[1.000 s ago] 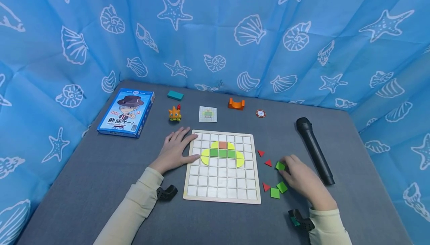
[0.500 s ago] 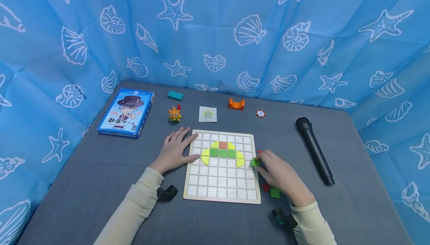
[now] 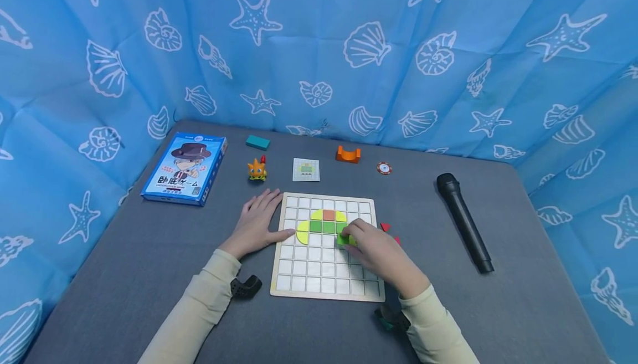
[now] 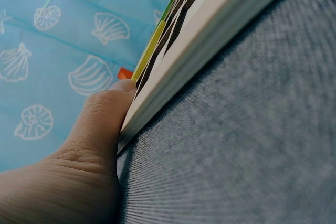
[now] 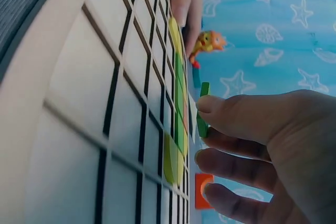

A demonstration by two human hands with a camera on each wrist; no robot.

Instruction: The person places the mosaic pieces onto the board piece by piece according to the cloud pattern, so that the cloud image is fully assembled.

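Observation:
A wooden grid board point(image 3: 326, 297) with white squares lies on the grey table. My left hand point(image 3: 255, 225) rests at its left side, fingers spread, the thumb point(image 4: 100, 116) touching the edge. Over the board's right half, my right hand point(image 3: 379, 252) pinches a green square tile point(image 5: 202, 124) between thumb and forefinger; in the right wrist view the tile stands off the grid. Set on the board are yellow curved tiles point(image 3: 302, 236), a row of green square tiles point(image 3: 322, 226) and a salmon square tile point(image 3: 329, 215). The right hand partly covers that pattern.
Red triangle tiles point(image 3: 385, 226) lie right of the board, partly behind my right hand. A black microphone point(image 3: 466, 222) lies farther right. Behind are a pattern card point(image 3: 306, 170), orange block point(image 3: 348, 154), poker chip point(image 3: 384, 168), toy figure point(image 3: 257, 170), teal block point(image 3: 257, 142) and blue game box point(image 3: 184, 169).
My right hand picked up a green square tile from the table right of the board and carried it left over the grid. The left hand stays at the board's edge.

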